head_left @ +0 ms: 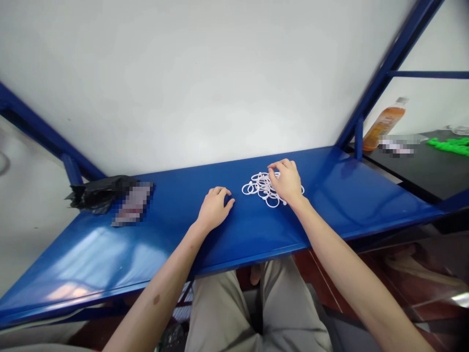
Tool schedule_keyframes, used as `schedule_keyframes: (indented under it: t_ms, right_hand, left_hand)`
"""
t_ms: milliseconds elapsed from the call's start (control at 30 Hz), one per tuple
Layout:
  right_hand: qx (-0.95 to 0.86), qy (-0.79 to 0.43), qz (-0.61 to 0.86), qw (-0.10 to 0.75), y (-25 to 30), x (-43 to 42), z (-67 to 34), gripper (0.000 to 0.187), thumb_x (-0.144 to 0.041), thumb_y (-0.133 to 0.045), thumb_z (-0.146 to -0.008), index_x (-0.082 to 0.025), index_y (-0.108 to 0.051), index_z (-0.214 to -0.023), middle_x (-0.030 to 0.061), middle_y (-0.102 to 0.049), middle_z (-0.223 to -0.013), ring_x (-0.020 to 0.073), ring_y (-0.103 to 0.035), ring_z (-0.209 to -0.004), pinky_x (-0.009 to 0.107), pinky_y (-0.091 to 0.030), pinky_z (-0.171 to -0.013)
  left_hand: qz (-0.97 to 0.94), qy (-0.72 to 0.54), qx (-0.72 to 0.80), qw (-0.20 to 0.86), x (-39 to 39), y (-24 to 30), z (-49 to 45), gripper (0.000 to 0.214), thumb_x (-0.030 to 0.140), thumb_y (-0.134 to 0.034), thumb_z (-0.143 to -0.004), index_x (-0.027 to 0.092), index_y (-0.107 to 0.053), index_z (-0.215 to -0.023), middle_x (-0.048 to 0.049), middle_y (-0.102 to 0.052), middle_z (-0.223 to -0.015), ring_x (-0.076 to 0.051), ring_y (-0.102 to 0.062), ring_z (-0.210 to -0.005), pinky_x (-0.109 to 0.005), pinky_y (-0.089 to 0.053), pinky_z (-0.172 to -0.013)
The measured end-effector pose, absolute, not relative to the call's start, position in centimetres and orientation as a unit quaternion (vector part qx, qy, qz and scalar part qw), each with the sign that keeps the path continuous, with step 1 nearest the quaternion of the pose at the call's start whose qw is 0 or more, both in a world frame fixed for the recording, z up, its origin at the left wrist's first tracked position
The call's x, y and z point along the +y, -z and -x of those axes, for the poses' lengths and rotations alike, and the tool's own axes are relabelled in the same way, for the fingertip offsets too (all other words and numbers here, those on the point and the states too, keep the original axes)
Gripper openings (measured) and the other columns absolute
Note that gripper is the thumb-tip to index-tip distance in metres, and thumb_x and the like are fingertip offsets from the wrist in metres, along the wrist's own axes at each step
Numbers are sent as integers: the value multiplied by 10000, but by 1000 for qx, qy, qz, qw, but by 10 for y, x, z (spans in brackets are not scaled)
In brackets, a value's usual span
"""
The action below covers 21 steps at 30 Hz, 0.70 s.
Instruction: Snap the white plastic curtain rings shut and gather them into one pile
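Observation:
A tangled pile of thin white rings with small knobs (264, 185) lies on the blue table (252, 234). Over the right side of the pile is my right hand (287, 181), its thumb and forefinger tips drawn together. Whether a ring is caught between those tips is hidden from me. To the left of the rings, my left hand (215, 208) rests on the tabletop with thumb and fingers apart, holding nothing.
On the table's left end lie a crumpled black plastic bag (97, 193) and a blurred flat packet (134, 204). Blue posts (358, 139) rise at both ends. Beyond the right one, a black surface (410, 166) carries an orange drink bottle (384, 127) and green pieces (452, 145).

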State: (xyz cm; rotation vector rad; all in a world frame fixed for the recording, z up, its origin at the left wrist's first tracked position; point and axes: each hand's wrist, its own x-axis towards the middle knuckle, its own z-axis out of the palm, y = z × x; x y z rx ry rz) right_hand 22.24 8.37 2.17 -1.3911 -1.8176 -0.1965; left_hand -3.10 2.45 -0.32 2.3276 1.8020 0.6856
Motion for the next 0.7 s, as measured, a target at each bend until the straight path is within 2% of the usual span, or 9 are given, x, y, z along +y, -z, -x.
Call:
schedule_keyframes:
  t_ms: [167, 267, 333, 467, 567, 700]
  right_hand:
    - [-732, 65, 587, 339, -24, 82, -222, 300, -311, -482, -973, -177, -747, -1015, 128, -684, -1065, 303, -545, -1049, 428, -459, -944]
    - [-719, 49, 628, 294, -23, 81, -223, 430, -469, -462, -989, -169, -719, -1160, 146, -672, -1208, 336, -525, -1161, 464, -436, -992]
    - [-725, 26, 641, 253, -21, 81, -224, 600, -617, -428, -974, -171, -654, -1304, 147, -610, -1370, 364, -473, -1287, 502, -399, -1058]
    - [-759, -23, 637, 133, -14, 81, -221, 826, -785, -332, -924, -202, -509, -1482, 118, -424, -1586, 422, -279, -1481, 588, -218, -1194]
    - [-757, -34, 646, 95, -10, 82, -217, 904, -816, -241, -918, -195, -399, -1556, 134, -343, -1630, 437, -214, -1512, 606, -158, -1213]
    - [-742, -34, 664, 88, -9, 82, -215, 941, -832, -156, -907, -204, -344, -1582, 145, -299, -1648, 443, -189, -1521, 606, -143, -1216]
  left_hand:
    - [-778, -223, 585, 59, 24, 2, 32, 201, 326, -547, -949, 194, -633, -1075, -112, -648, -1241, -305, -548, -1213, -477, -463, -1039]
    - [-781, -226, 579, 58, 23, 1, 33, 203, 332, -544, -950, 200, -634, -1076, -110, -651, -1237, -304, -554, -1199, -484, -472, -1027]
    - [-783, -224, 578, 58, 23, 1, 33, 207, 334, -539, -952, 199, -634, -1077, -111, -649, -1243, -304, -553, -1200, -483, -475, -1024]
    - [-785, -219, 577, 55, 23, 0, 32, 205, 332, -537, -954, 198, -637, -1073, -113, -651, -1241, -303, -553, -1201, -478, -475, -1025]
    - [-787, -219, 575, 52, 22, 0, 32, 200, 331, -536, -957, 203, -640, -1069, -108, -654, -1236, -297, -558, -1195, -471, -474, -1028]
    - [-788, -214, 576, 51, 22, 0, 32, 207, 337, -530, -960, 201, -642, -1070, -110, -654, -1242, -295, -560, -1190, -472, -474, -1026]
